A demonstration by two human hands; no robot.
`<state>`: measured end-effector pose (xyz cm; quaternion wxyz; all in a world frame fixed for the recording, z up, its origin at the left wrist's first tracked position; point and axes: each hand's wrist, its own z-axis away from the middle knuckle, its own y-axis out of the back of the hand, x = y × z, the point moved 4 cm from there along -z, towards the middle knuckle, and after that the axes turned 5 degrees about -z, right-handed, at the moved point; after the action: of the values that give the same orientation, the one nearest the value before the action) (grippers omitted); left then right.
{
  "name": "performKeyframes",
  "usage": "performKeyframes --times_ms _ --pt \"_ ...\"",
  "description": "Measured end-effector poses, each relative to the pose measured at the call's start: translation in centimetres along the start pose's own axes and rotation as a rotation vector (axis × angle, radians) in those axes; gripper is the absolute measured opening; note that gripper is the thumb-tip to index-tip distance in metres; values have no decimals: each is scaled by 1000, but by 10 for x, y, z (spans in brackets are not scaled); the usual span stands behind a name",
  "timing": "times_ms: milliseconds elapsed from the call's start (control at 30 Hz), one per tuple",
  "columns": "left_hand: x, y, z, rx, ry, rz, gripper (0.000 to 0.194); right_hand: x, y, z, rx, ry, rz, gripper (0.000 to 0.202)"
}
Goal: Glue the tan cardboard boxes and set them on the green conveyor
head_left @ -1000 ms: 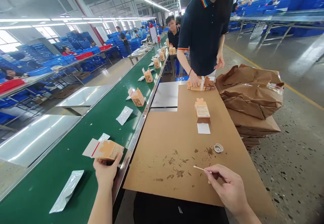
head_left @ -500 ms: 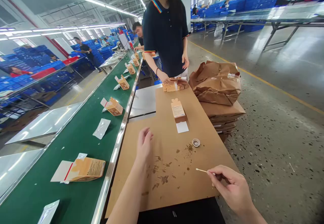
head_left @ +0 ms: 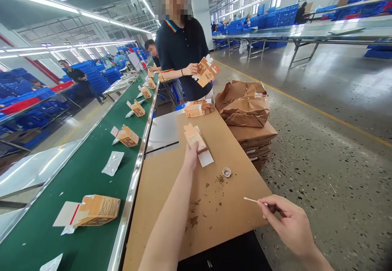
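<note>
My left hand reaches across the cardboard-covered table and grips the near left side of a small orange-brown carton. Its white flap hangs open toward me; some of my fingers are hidden against the box. In my right hand, a cotton swab is pinched between thumb and fingers, its tip pointing left above the table's right edge. Between the hands sits a small round dish, beside brown specks and stains on the cardboard.
A green conveyor belt on the left carries open cartons and silvery pouches. A co-worker across the table holds a flattened carton above a carton stack. Brown paper-wrapped bundles stand right of the table.
My left hand has moved forward to the carton and taken hold of it. The co-worker has lifted a flattened carton from the stack. My right hand still holds the swab.
</note>
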<state>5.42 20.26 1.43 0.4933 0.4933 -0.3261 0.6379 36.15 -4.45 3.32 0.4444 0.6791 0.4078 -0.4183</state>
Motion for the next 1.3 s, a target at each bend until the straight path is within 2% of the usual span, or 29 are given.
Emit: performKeyframes --times_ms 67,133,233,300,333,433,567,667,767,900,967,1033,1167,1300 --pt "-11 37 27 -9 -45 95 68 -1 -6 -9 -7 40 16 54" --pt "-27 82 59 -28 -74 178 75 -2 -13 -21 15 99 36 53" --pt "-52 142 109 -78 -26 186 86 -1 -29 -43 -6 169 75 46" --pt "-64 164 134 -121 23 153 86 2 -42 -59 -59 207 109 42" --pt "-68 169 142 -137 39 137 85 4 -48 -66 -82 226 130 41" --pt "-77 165 147 -72 36 114 88 15 -64 -83 -150 257 201 39" --pt "-88 146 134 25 -19 92 92 30 -76 -96 -217 273 268 37" --pt "-94 138 126 9 -4 87 96 36 -75 -99 -234 270 262 39" --pt "-92 140 125 -2 -7 87 95 35 -69 -97 -205 249 204 40" --pt "-83 143 126 -65 32 69 92 24 -72 -76 -129 206 71 31" --pt "-81 145 125 -78 45 62 92 17 -89 -57 -179 189 -11 26" --pt "-80 146 124 -76 46 54 91 12 -114 -36 -290 179 -77 25" --pt "-81 147 123 -77 42 22 88 16 -159 -6 -439 144 -99 20" --pt "-80 147 125 -58 34 6 88 26 -173 3 -483 127 -77 20"
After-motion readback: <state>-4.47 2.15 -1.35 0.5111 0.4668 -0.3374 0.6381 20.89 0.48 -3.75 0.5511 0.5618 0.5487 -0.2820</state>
